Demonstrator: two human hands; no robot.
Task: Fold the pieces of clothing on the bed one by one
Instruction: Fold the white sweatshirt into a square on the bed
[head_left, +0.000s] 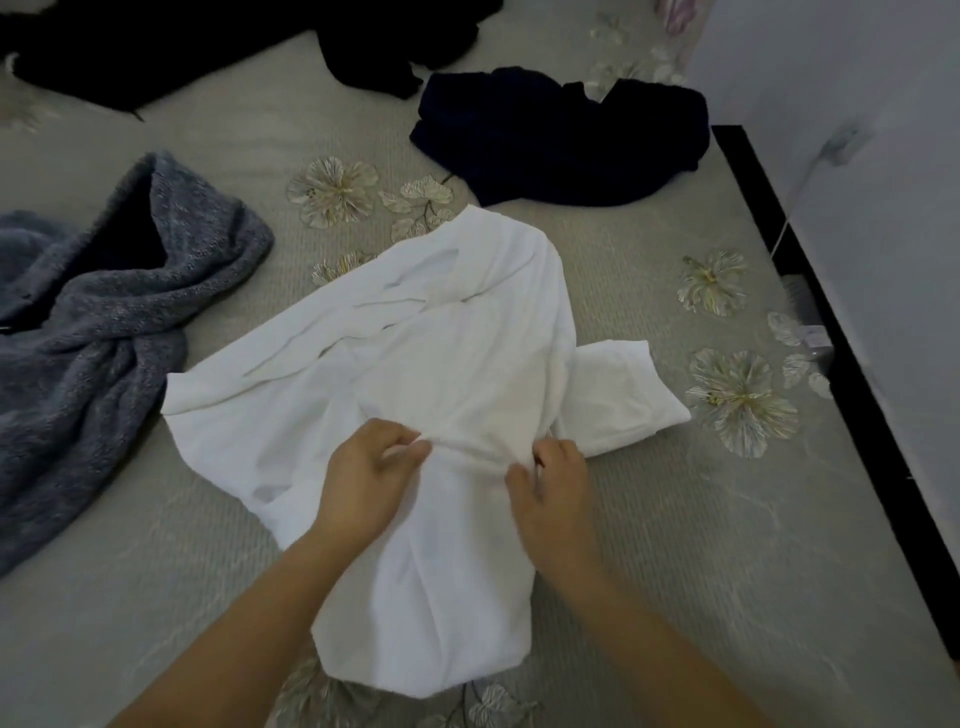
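White shirt: we find it lying rumpled on the bed, near the middle and towards the near edge. One sleeve sticks out to the right. We note both hands on it, side by side. The left hand pinches a raised ridge of the white cloth between thumb and curled fingers. The right hand pinches the same ridge just beside it, its fingertips tucked into the fabric.

Surroundings: a grey sweater lies bunched to the left, its nearest fold just beside the shirt's left corner; we cannot tell whether they touch. A navy garment lies heaped beyond the shirt to the right, near but apart from it. A black garment stretches along the far side, well apart. Nothing lies on top of the shirt.

Edges and room: the bed's dark frame runs along the right side, with a pale wall close behind it. We record bare cover between the sleeve and that frame, in front of the grey sweater at near left, and between the shirt and the black garment.
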